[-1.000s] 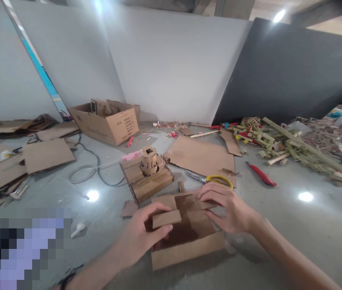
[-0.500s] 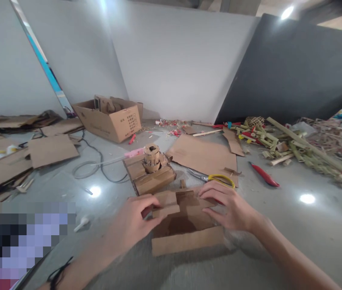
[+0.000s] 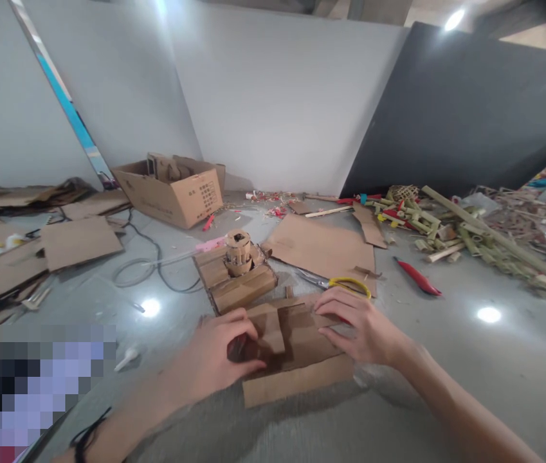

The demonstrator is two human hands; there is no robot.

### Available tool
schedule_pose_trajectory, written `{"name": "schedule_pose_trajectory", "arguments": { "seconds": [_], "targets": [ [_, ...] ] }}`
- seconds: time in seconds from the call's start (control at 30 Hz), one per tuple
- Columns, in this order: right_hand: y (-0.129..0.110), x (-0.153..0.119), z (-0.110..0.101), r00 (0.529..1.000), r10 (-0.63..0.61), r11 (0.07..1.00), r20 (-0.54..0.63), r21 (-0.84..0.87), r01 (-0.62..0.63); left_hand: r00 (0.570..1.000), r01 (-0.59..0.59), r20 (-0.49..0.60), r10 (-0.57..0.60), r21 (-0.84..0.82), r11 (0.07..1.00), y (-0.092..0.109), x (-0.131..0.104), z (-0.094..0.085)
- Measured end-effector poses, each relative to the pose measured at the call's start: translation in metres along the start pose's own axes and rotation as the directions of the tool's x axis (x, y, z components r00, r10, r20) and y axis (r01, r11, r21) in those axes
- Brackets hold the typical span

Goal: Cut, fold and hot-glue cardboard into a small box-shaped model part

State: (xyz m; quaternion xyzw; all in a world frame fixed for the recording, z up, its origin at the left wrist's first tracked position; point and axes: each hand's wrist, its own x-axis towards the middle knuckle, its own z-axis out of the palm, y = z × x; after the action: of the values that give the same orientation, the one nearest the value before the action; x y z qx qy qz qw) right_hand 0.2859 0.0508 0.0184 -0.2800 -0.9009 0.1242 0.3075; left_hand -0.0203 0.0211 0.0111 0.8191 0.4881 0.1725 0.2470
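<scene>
Matt brown cardboard is seen in the open-topped box (image 3: 296,382) at near centre and the printed carton (image 3: 195,199) at far left; rough edges are exposed on the toothed cardboard model (image 3: 238,254) between them. In the scissors (image 3: 334,281), shiny metal blades are joined to smooth yellow, plastic-looking handles. A glossy finish is borne by the tapered red tool (image 3: 417,278) at right. Lamplight is mirrored by the smooth grey work surface (image 3: 489,373).

- The left flap (image 3: 269,329), a narrow pale strip a second ago, now shows as a broader panel.
- The left hand (image 3: 217,350) sits slightly farther left.
- The cardboard tray's front wall (image 3: 296,381) lies farther from the desk's (image 3: 470,379) near edge.
</scene>
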Motion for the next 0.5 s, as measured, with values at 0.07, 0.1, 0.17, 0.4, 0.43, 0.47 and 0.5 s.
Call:
{"name": "schedule_pose_trajectory", "arguments": {
  "seconds": [0.07,0.1,0.17,0.4,0.43,0.47,0.5],
  "targets": [
    [-0.0003,0.0003,0.0009,1.000,-0.007,1.000,-0.001,-0.008,0.007,1.000,-0.025,0.017,0.024,0.017,1.000,-0.0013,-0.0001,0.0005],
    [-0.0006,0.0004,0.0010,1.000,-0.011,1.000,-0.004,-0.012,0.011,0.999,-0.037,0.015,0.037,0.029,0.999,-0.0015,-0.0002,0.0009],
    [-0.0012,0.0007,0.0005,1.000,-0.015,1.000,-0.015,-0.021,0.014,0.998,-0.060,0.003,0.060,0.061,0.996,-0.0016,-0.0006,0.0021],
    [0.0000,-0.0018,-0.0024,1.000,0.021,1.000,0.001,-0.003,-0.021,0.988,-0.131,-0.064,0.140,0.130,0.983,-0.0063,-0.0009,0.0063],
    [0.0004,-0.0022,-0.0021,1.000,0.028,1.000,0.005,0.006,-0.028,0.986,-0.139,-0.072,0.149,0.134,0.981,-0.0072,-0.0009,0.0066],
    [0.0005,-0.0023,-0.0018,0.999,0.036,0.999,0.006,0.015,-0.036,0.984,-0.146,-0.079,0.158,0.138,0.980,-0.0080,-0.0010,0.0069],
    [0.0005,-0.0023,-0.0015,0.999,0.044,0.999,0.006,0.023,-0.044,0.982,-0.153,-0.089,0.166,0.141,0.978,-0.0084,-0.0012,0.0072]
  ]
}}
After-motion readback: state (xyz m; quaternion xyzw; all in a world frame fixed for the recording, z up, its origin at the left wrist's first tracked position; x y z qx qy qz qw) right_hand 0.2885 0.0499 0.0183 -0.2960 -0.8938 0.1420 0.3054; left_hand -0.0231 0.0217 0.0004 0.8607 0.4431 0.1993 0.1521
